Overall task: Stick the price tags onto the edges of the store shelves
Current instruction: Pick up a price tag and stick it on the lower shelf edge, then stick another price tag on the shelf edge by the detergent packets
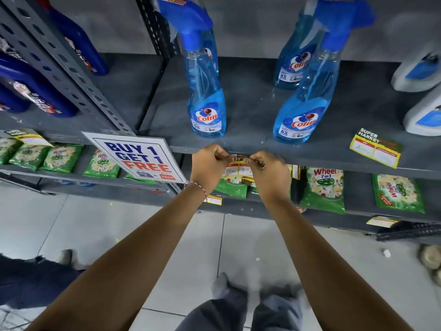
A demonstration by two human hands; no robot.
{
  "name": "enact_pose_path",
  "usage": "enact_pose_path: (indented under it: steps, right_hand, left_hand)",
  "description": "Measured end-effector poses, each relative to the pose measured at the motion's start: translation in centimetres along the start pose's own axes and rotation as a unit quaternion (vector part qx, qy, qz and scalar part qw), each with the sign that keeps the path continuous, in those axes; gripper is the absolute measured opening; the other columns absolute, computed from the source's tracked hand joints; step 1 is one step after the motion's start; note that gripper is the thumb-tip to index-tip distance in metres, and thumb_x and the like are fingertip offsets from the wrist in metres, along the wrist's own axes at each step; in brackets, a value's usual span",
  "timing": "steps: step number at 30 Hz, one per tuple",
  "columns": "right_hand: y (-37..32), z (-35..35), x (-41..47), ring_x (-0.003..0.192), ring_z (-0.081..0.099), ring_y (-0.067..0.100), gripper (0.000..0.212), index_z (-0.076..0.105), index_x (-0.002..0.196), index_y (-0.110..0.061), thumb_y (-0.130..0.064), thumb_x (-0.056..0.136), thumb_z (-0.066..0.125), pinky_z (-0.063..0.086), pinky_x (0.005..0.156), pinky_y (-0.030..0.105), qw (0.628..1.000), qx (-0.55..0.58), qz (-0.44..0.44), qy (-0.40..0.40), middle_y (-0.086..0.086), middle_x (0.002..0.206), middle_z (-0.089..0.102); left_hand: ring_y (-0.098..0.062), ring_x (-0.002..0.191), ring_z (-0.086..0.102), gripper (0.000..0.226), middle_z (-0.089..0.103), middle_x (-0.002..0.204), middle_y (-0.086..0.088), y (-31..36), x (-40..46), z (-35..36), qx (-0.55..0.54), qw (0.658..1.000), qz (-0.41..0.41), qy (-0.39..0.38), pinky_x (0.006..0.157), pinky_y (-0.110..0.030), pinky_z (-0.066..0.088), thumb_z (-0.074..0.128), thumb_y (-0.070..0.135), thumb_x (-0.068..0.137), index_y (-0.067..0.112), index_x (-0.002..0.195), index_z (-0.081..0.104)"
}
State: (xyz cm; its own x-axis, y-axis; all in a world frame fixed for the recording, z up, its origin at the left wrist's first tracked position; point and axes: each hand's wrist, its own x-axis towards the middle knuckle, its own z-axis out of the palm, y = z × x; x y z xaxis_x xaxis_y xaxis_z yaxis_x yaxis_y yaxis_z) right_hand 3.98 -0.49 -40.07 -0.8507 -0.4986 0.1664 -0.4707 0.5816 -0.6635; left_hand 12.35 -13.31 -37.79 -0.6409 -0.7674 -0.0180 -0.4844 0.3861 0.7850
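Note:
A yellow and white price tag (237, 168) with handwritten numbers hangs against the front edge of the grey shelf (310, 161), below two blue Colin spray bottles (206, 91). My left hand (210, 167) pinches the tag's top left corner. My right hand (269, 174) pinches its top right corner. Both hands press the tag's top to the shelf edge. Another yellow price tag (375, 149) sticks on the same edge farther right.
A "Buy 1 Get 1 Free" sign (140, 158) hangs left of my hands. Green Wheel detergent packs (324, 189) fill the lower shelf. Dark blue bottles (35, 91) stand on the left shelf, white bottles (422, 72) at the right. Grey tiled floor lies below.

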Motion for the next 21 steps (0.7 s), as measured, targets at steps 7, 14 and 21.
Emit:
enact_pose_path:
  steps: [7, 14, 21]
  right_hand:
    - [-0.5, 0.4, 0.0, 0.078, 0.064, 0.029, 0.019, 0.067, 0.087, -0.01, -0.029, 0.084, 0.071, 0.038, 0.057, 0.026, 0.998, -0.037, -0.022, 0.041, 0.01, 0.082, 0.071]
    - [0.6, -0.7, 0.7, 0.059, 0.062, 0.024, 0.032, 0.052, 0.089, -0.017, -0.045, 0.084, 0.066, 0.029, 0.05, 0.023, 0.996, -0.085, -0.005, 0.037, 0.003, 0.069, 0.068]
    - [1.4, -1.9, -0.1, 0.059, 0.063, 0.021, 0.024, 0.055, 0.094, -0.015, -0.037, 0.089, 0.063, 0.025, 0.045, 0.017, 0.998, -0.023, -0.017, 0.048, 0.001, 0.071, 0.069]
  left_hand:
    - [-0.018, 0.067, 0.063, 0.012, 0.068, 0.069, 0.001, -0.3, 0.6, 0.2, 0.042, 0.999, 0.019, 0.005, 0.067, -0.034, 0.055, 0.071, 0.022, 0.077, 0.013, 0.073, 0.065]
    - [-0.028, 0.062, 0.056, 0.028, 0.06, 0.067, -0.001, 0.0, 0.6, -0.5, 0.165, 0.986, 0.029, 0.01, 0.056, -0.034, 0.047, 0.064, 0.039, 0.079, 0.016, 0.082, 0.047]
    - [-0.029, 0.061, 0.058, 0.017, 0.059, 0.064, -0.005, 1.8, -0.7, 1.7, 0.108, 0.985, 0.136, -0.018, 0.056, -0.043, 0.053, 0.055, 0.001, 0.072, 0.017, 0.072, 0.049]
